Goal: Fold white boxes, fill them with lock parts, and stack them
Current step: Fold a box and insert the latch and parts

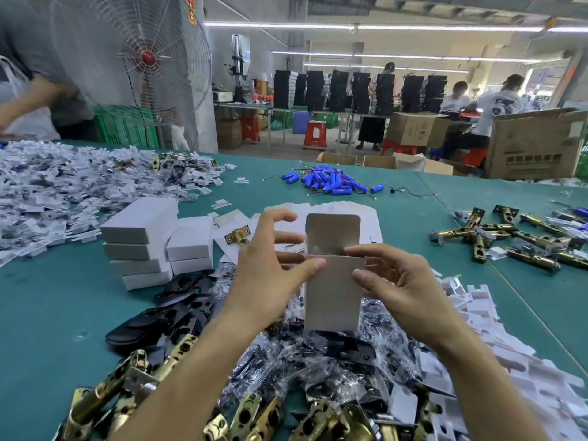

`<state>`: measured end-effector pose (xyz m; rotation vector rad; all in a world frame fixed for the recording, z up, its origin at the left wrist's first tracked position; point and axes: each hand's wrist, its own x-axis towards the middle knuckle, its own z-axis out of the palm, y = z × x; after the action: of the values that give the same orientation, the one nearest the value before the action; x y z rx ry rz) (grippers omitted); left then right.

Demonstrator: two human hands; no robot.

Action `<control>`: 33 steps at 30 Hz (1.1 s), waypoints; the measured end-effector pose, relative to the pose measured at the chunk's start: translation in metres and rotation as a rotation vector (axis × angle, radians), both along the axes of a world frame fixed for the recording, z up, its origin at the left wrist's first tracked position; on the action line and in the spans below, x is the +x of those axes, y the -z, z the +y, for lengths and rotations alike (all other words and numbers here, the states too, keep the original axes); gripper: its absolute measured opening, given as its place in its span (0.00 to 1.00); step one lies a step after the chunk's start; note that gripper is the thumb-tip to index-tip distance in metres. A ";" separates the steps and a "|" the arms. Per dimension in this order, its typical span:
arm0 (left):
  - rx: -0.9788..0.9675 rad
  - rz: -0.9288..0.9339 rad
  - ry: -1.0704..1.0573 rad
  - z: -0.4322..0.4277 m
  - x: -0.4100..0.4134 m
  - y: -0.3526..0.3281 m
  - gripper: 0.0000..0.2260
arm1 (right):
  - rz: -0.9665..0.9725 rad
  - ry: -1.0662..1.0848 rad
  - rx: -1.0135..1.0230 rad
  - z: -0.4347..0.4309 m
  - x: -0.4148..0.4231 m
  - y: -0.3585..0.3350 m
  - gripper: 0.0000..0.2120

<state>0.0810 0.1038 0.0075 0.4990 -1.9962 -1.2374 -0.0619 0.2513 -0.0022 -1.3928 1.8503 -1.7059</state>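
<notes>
I hold a small cardboard box (332,297) upright at the centre of view, its top flap (332,229) standing open and its grey inside facing me. My left hand (270,268) holds the box's left side, thumb on its front and fingers spread behind. My right hand (397,281) pinches the right edge near the top. Finished white boxes (149,243) are stacked in two piles to the left. Brass latch parts (248,415) lie in a heap below, and a single one (238,237) rests behind my left hand.
Bagged screws (318,361) and black plates (159,319) lie under my arms on the green table (47,313). White paper inserts (63,186) pile at far left, blue batteries (331,183) at the back, more latches (509,240) at right. A fan (146,58) and a person stand behind.
</notes>
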 end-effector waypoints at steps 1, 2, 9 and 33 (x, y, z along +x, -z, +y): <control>-0.008 0.023 0.006 -0.002 0.000 0.000 0.23 | -0.007 -0.001 0.008 -0.001 -0.001 0.001 0.17; -0.026 0.010 0.016 -0.003 0.001 0.000 0.21 | -0.029 -0.010 0.014 -0.001 -0.002 0.003 0.17; -0.022 -0.141 0.029 -0.004 0.002 0.003 0.12 | 0.015 -0.068 0.127 -0.002 -0.004 0.003 0.15; 0.050 -0.132 0.170 -0.009 0.008 -0.004 0.14 | -0.031 -0.002 -0.073 -0.012 0.024 -0.016 0.10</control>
<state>0.0888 0.0949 0.0111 0.4533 -2.1598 -1.3916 -0.0375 0.2394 0.0137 -1.3866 1.7864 -1.8011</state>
